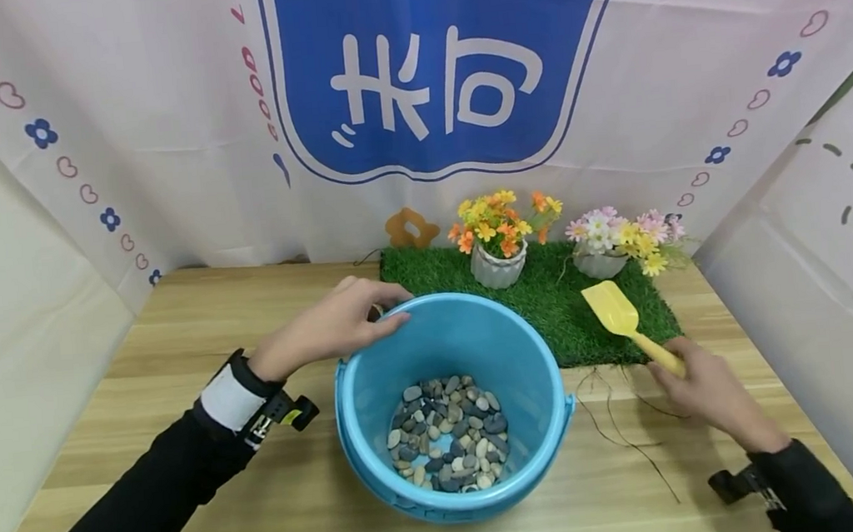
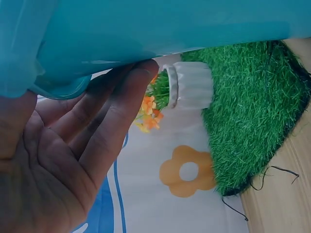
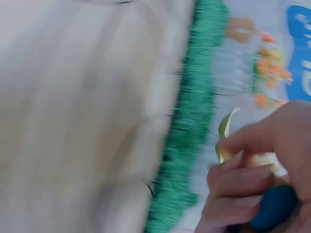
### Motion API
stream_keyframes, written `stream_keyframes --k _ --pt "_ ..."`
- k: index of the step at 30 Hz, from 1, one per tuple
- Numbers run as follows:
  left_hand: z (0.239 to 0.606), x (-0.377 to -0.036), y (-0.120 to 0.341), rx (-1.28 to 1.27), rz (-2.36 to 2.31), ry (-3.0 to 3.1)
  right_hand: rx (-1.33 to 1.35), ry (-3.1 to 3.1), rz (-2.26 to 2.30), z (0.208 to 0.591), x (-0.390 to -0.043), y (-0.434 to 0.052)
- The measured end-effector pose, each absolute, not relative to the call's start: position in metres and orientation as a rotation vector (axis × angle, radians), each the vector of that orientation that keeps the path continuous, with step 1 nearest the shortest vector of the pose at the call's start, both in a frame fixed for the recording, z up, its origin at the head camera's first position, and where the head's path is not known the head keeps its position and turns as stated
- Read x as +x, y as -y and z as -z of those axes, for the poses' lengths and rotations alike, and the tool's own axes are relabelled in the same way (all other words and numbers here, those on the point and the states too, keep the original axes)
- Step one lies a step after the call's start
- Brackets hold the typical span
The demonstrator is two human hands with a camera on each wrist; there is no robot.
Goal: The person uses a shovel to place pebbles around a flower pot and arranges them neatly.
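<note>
A blue plastic bucket (image 1: 365, 438) stands mid-table with a layer of grey and white pebbles (image 1: 451, 435) on its bottom. My left hand (image 1: 334, 327) rests on the bucket's far left rim. In the left wrist view its fingers (image 2: 116, 121) lie straight against the bucket's outer wall (image 2: 146, 24). My right hand (image 1: 699, 386) grips the handle of a yellow toy shovel (image 1: 610, 310). The shovel's blade hovers over the front right part of a green grass mat (image 1: 574, 321). The blurred right wrist view shows my right hand (image 3: 262, 179) curled round the shovel (image 3: 226, 128).
On the grass mat stand two white pots, one with orange and yellow flowers (image 1: 497, 264), one with pink and white flowers (image 1: 599, 262). Loose dark threads (image 1: 620, 426) trail onto the wooden table (image 1: 265, 512). Printed cloth walls close in the back and both sides.
</note>
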State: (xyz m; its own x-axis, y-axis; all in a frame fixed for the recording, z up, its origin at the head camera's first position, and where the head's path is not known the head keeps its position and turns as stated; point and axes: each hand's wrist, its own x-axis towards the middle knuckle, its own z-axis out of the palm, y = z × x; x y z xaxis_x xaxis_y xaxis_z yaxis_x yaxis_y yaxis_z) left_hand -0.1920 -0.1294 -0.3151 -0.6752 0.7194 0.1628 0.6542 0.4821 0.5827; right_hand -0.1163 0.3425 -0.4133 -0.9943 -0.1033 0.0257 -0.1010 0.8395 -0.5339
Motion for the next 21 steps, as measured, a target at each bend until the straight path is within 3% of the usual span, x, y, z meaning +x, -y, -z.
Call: stream_keyframes --k 5,11,21 --pt "0.315 -0.191 0.130 1.202 -0.965 -2.626 -0.326 -3.021 1.211 0.365 -0.112 -0.339" --pt "0.317 -0.192 0.132 1.180 -0.975 -2.624 -0.979 -2.575 1.672 0.299 -0.124 -0.310" --pt "0.320 -0.193 0.130 1.145 -0.993 -2.627 -1.453 -2.835 0.665 0.230 -0.127 -0.221"
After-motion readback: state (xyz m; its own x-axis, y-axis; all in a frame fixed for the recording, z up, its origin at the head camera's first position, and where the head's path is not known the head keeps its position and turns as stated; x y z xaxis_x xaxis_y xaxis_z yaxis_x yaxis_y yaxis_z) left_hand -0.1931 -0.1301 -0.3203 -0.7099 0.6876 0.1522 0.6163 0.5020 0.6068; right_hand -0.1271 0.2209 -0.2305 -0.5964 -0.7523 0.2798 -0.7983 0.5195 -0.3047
